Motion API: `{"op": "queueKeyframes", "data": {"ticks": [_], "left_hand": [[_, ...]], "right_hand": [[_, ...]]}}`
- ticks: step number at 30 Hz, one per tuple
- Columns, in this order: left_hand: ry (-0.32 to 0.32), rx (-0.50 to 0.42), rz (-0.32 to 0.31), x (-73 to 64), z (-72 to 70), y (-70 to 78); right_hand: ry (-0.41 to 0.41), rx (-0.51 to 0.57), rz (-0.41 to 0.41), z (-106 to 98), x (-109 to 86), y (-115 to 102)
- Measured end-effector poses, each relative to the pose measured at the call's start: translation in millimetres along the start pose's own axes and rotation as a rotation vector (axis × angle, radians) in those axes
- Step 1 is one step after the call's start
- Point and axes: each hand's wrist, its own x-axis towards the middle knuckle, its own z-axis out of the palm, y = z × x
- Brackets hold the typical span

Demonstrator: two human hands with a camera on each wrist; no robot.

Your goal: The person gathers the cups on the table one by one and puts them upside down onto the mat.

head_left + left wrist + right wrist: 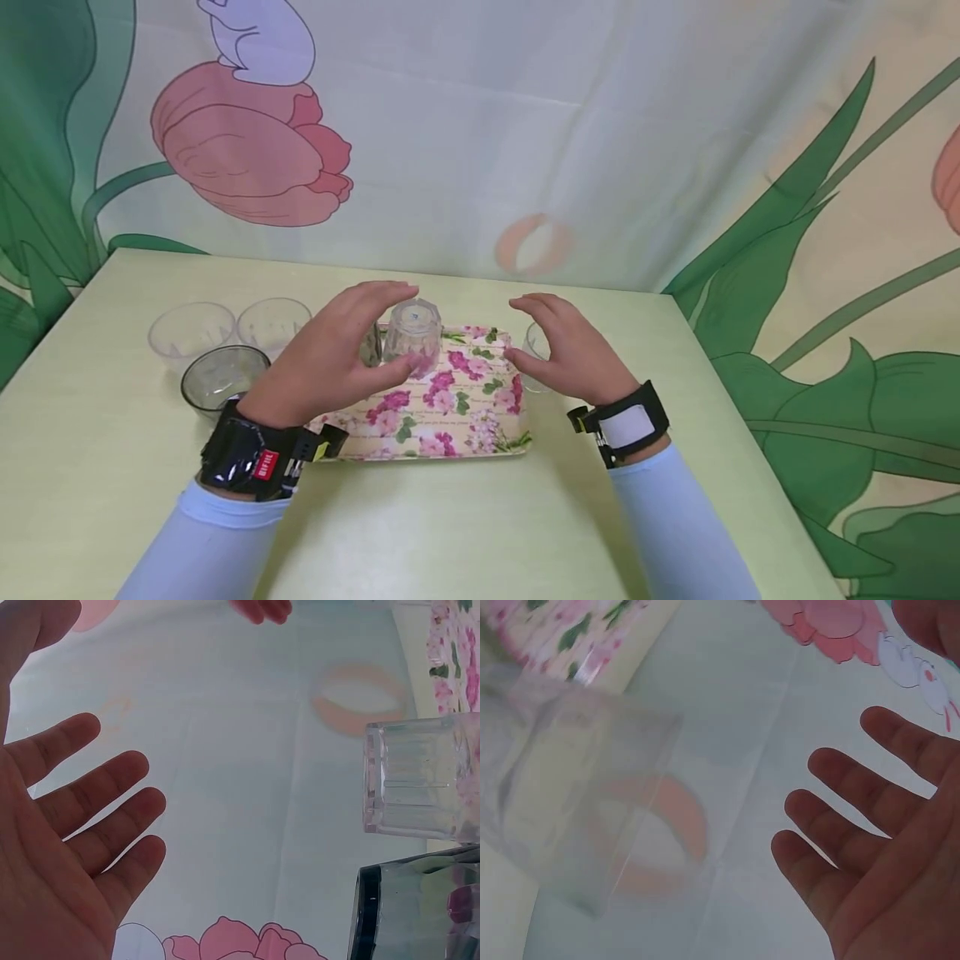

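Note:
My left hand (326,362) is raised over the left part of a flowered tray (457,425), its fingers spread and nothing in its grasp. Nearest to it, a clear faceted glass (415,329) stands upside down on the tray. A dark-tinted glass (420,911) is beside that one and mostly hidden behind the left hand in the head view. Over the tray's right edge hovers my right hand (577,354), also empty with fingers apart. Partly behind it is another clear glass (562,780), by the tray's right side.
Left of the tray sit two clear bowls (191,333) and a dark-tinted bowl (225,379), close together on the pale table (420,533). A printed curtain (465,150) hangs along the table's back edge.

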Motion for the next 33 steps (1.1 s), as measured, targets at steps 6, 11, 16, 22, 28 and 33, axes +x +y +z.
{"op": "queueKeyframes", "data": {"ticks": [6,11,16,22,28,33], "left_hand": [[-0.015,-0.006,-0.024,1.3,1.5,2.6],[-0.028,0.002,-0.041,1.0,2.3,2.9],[-0.035,0.010,-0.051,0.0,2.4,3.0],[-0.037,0.017,-0.054,-1.9,3.2,2.3],[-0.029,0.016,-0.053,-4.6,2.8,2.0],[-0.036,0.016,-0.033,-4.7,3.9,0.8]], "right_hand": [[-0.044,-0.135,0.048,2,-2.1,18],[-0.085,-0.153,0.092,6,-1.7,31],[-0.116,-0.164,0.127,10,-1.7,43],[-0.159,-0.155,0.166,16,-0.4,51],[-0.168,-0.126,0.179,20,0.8,55],[-0.195,-0.094,0.212,23,0.4,56]]}}
